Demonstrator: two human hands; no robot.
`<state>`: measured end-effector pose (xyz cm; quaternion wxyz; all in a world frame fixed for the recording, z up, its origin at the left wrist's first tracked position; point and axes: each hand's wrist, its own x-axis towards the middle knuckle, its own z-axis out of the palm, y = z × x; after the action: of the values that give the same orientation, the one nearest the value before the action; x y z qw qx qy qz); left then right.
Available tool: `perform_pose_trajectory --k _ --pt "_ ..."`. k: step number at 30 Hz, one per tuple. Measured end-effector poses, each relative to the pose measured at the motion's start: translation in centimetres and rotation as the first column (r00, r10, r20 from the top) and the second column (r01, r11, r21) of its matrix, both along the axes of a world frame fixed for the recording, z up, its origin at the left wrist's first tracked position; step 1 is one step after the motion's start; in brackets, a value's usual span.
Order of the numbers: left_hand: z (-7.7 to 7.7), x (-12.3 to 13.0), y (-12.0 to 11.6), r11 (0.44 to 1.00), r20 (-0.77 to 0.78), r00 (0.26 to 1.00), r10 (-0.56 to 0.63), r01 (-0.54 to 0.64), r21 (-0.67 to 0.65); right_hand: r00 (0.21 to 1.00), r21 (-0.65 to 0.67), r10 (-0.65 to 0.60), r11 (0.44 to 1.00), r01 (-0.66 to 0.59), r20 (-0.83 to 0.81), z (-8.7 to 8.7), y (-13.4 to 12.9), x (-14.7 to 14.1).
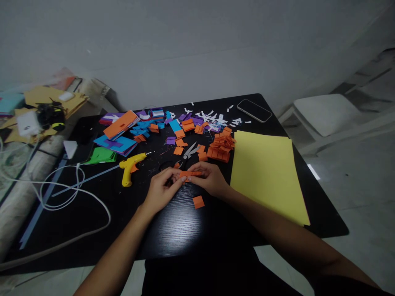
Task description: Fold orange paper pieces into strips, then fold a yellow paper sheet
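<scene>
Between my two hands is a small folded piece of orange paper [190,174], held up just above the black table. My left hand [163,187] pinches its left end, and my right hand [211,177] pinches its right end with thumb and fingers. A flat orange paper square [198,202] lies on the table below my right hand. Just beyond my hands rest open scissors [189,151], their handles partly hidden by my left hand. A heap of folded orange paper pieces [222,144] sits past my right hand.
A yellow glue gun [131,167] lies left of my hands, near a white cable [92,193]. Stacked coloured papers [119,127] and white scraps [210,117] spread along the back. Large yellow sheets [262,176] lie at right, with a phone [254,110] behind and a white chair [327,113] beyond.
</scene>
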<state>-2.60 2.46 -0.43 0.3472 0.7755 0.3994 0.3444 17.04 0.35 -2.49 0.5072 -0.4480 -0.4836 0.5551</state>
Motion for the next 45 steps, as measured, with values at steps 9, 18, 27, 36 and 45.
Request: perform_pose_trajectory --k 9,18,27,36,45 --pt "0.2 -0.3 0.0 0.999 -0.086 0.995 -0.049 0.049 0.007 1.0 -0.024 0.029 0.999 -0.029 -0.006 0.1 0.0 0.1" --pt "0.3 -0.2 -0.1 0.998 -0.09 0.995 -0.04 0.044 0.037 0.99 -0.052 0.144 0.988 -0.143 0.012 0.2 -0.2 0.4" --pt "-0.4 0.1 -0.2 0.994 0.06 0.998 0.02 -0.013 -0.104 0.971 -0.057 0.233 0.971 -0.23 0.045 0.3 0.3 1.1" --pt "-0.5 0.7 -0.2 0.988 0.051 0.996 0.079 -0.072 -0.133 0.99 -0.066 0.138 0.989 -0.135 0.042 -0.4 1.1 1.4" --pt "-0.9 0.8 0.4 0.997 0.039 0.999 0.035 -0.032 -0.067 0.995 -0.073 0.096 0.993 -0.094 0.03 -0.8 1.5 1.3"
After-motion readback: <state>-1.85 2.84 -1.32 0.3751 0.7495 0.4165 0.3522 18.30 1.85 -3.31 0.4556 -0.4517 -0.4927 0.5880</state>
